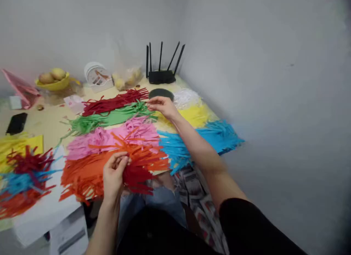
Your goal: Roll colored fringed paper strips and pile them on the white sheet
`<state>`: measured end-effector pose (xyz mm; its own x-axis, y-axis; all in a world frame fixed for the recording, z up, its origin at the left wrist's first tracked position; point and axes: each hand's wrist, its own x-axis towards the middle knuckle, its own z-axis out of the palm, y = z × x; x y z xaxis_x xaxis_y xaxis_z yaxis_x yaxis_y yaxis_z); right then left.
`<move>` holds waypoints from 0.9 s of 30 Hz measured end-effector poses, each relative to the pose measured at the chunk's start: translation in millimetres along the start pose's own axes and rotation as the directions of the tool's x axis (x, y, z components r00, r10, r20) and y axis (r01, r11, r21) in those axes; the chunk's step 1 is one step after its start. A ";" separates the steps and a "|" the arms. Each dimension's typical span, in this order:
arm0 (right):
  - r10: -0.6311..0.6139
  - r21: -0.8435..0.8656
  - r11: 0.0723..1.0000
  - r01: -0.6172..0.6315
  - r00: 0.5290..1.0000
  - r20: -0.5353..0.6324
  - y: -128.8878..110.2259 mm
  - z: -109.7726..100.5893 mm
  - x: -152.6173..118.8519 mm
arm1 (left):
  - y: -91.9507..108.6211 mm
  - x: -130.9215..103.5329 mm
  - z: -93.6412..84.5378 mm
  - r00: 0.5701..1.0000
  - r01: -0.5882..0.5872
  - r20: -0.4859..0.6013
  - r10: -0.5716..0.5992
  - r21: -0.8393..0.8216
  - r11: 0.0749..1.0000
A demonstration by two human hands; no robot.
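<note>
My left hand (115, 171) is closed in a pinch on a bunch of red and orange paper strips (137, 176), whose loose ends fan out to the right. Below and behind it lies orange fringed paper (85, 167). Farther up the table, my right hand (163, 107) has its fingertips drawn together at the right end of the green fringed paper (117, 116); it seems to pinch a green strip, partly hidden by the fingers. Pink fringed paper (112, 136) lies between the two hands. Dark red fringed paper (115, 102) lies beyond the green.
Blue (219, 136), yellow (195, 116) and white fringed paper (187, 98) lie rightward, near a dark round object (161, 94). A black router (161, 77) stands at the back. Leftward are a yellow bowl (56, 86), a phone (17, 123) and a mixed strip bunch (26, 180).
</note>
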<state>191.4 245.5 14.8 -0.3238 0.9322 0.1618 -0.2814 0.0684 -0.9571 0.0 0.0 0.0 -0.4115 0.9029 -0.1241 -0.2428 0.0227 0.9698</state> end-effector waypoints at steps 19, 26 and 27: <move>0.058 0.169 0.980 -0.103 0.966 0.253 15.6 97.5 -104.9 | 9.9 -11.6 -5.2 0.975 -0.220 -0.039 0.220 -0.005 0.975; 0.050 0.318 0.940 -0.126 0.971 0.235 -3.9 121.0 -147.7 | 28.8 -35.9 0.5 0.853 -0.492 -0.006 0.522 0.321 0.809; 0.041 0.309 0.944 -0.112 0.974 0.225 -5.0 122.4 -151.2 | 31.1 -39.1 1.5 0.822 -0.530 0.005 0.569 0.371 0.763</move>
<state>131.2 60.7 24.6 -0.5300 0.8304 0.1719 -0.5092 -0.1495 -0.8476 9.9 -34.0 35.3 -0.4720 0.7577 0.4507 0.3590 -0.3018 0.8832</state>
